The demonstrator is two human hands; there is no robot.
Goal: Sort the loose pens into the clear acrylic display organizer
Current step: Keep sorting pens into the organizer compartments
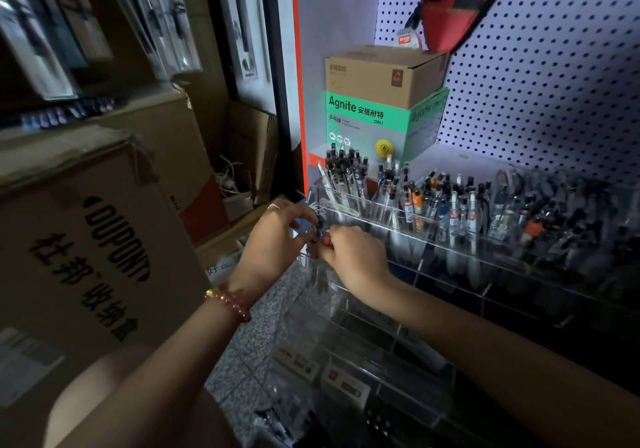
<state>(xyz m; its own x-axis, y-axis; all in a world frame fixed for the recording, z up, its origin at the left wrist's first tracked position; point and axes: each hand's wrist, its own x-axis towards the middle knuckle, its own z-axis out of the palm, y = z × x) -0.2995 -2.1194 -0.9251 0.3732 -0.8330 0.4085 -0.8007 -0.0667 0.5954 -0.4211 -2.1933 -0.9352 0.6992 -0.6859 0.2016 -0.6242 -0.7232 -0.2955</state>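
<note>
A clear acrylic display organizer (460, 250) stands in stepped rows on the shelf, its upper rows packed with upright pens (349, 177). At its left end both my hands meet over a small bundle of dark pens (317, 233). My left hand (277, 240), with a beaded bracelet on the wrist, pinches the bundle between thumb and fingers. My right hand (353, 257) curls round the same pens from the right, a red tip showing at its fingers. The lower parts of the pens are hidden by the hands.
A green and grey Agnite box (377, 125) with a brown carton (384, 73) on top stands behind the organizer. A white pegboard (554, 84) backs the shelf. Large cardboard boxes (86, 233) crowd the left. Lower organizer rows (363, 350) carry labels.
</note>
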